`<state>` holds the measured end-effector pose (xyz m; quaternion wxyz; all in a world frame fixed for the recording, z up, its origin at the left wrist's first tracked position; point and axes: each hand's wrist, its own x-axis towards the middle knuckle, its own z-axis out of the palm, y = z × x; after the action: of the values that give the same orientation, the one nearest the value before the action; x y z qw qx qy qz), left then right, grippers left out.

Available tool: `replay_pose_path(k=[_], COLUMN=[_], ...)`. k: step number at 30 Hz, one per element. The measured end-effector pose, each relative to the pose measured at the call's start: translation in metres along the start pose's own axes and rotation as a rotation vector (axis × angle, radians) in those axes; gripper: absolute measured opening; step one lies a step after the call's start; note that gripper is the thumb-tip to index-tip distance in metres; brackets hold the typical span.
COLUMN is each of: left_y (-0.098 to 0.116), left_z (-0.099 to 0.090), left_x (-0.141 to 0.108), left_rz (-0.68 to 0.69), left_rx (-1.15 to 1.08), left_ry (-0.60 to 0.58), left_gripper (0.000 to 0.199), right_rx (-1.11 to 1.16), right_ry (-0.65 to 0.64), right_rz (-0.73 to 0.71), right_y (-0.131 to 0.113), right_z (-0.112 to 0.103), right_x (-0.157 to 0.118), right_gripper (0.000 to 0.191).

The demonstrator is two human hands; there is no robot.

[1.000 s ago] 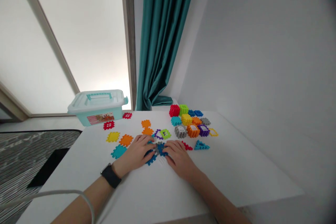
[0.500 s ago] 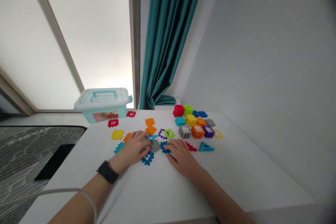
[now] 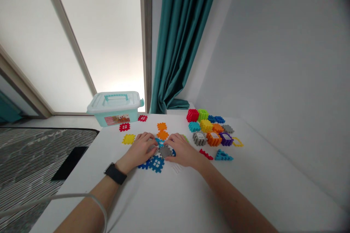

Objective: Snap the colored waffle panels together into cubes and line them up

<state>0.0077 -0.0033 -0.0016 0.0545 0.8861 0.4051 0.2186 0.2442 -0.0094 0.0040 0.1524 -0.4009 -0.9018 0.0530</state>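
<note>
Toothed plastic tiles lie on the white table (image 3: 164,204). My left hand (image 3: 144,148), below a dark watch, rests with fingers spread at the left side of a grey tile (image 3: 165,151). My right hand (image 3: 182,150) is at that tile's right edge, thumb and fingers apart around it; whether it grips the tile is unclear. A blue window tile (image 3: 156,164) lies just nearer, with another blue tile (image 3: 144,165) to its left. Beyond the grey tile are a light blue piece (image 3: 160,142), partly hidden, and two orange tiles (image 3: 162,135).
Stacks of coloured tiles (image 3: 206,126) stand at the right back, with a blue triangular piece (image 3: 224,155) and a red piece (image 3: 206,154) nearer. A lidded box (image 3: 117,116) stands at the back left. A pale cable (image 3: 68,195) crosses the lower left.
The view has shifted, moving the scene rightward. My right hand has closed in around the grey tile, now covering most of the green and purple tiles beyond it. More blue shows beside my left hand.
</note>
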Motion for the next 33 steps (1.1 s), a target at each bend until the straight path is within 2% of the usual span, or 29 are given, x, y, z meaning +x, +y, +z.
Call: replay_pose_path(k=[3, 9, 15, 21, 33], left_y=[0.001, 0.006, 0.008, 0.004, -0.006], left_z=[0.000, 0.004, 0.003, -0.001, -0.002], left_x=[0.000, 0.000, -0.001, -0.002, -0.003], left_rz=[0.007, 0.020, 0.031, 0.046, 0.017], left_rx=[-0.002, -0.018, -0.021, -0.007, 0.032], left_ry=[-0.007, -0.024, -0.058, -0.084, -0.114], left_gripper=[0.015, 0.014, 0.034, 0.046, 0.054], right_rx=[0.006, 0.088, 0.140, 0.170, 0.201], right_ry=[-0.019, 0.005, 0.023, 0.043, 0.067], right_rz=[-0.005, 0.011, 0.005, -0.011, -0.037], right_y=[0.001, 0.001, 0.001, 0.002, 0.002], right_z=[0.001, 0.009, 0.018, 0.018, 0.019], right_x=[0.002, -0.004, -0.010, -0.012, -0.014], right_gripper=[0.043, 0.028, 0.025, 0.023, 0.013])
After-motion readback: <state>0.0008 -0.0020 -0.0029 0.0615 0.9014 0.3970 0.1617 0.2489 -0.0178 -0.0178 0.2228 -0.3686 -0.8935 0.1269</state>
